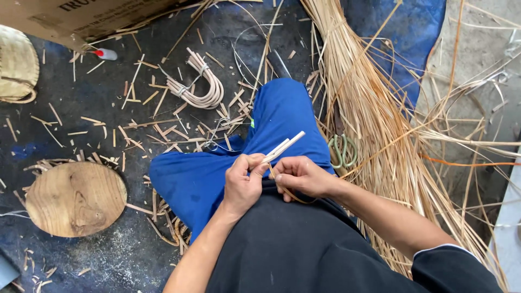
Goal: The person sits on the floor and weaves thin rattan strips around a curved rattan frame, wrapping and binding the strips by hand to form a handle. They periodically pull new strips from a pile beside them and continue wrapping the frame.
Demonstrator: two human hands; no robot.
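the sticks (283,147), two pale thin lengths lying side by side, sit over the person's lap, above the blue trousers (217,173). their long axis runs on a slant, the free ends pointing up and to the right, away from the body, the near ends hidden inside the fingers. a thin tan strip (287,192) curves down from below the sticks and under the right hand.

the left hand (242,182) comes in from the lower left, forearm angled up toward the middle, wrist bent slightly. its fingers are curled closed around the lower ends of the sticks, thumb laid on top. the right hand (300,176) comes in from the right, forearm sloping down from the elbow at the black sleeve, knuckles facing up. its fingers are folded in, pinching at the strip just beside the left thumb; the two hands touch or nearly touch there.

to the right lies a big bundle of straw-coloured cane (369,108), fanning downward. green-handled scissors (343,151) lie against it, near the right hand. above the knee is a tied loop of thicker rattan (198,89). a round wooden board (76,199) lies at left among offcuts, well apart from the hands.
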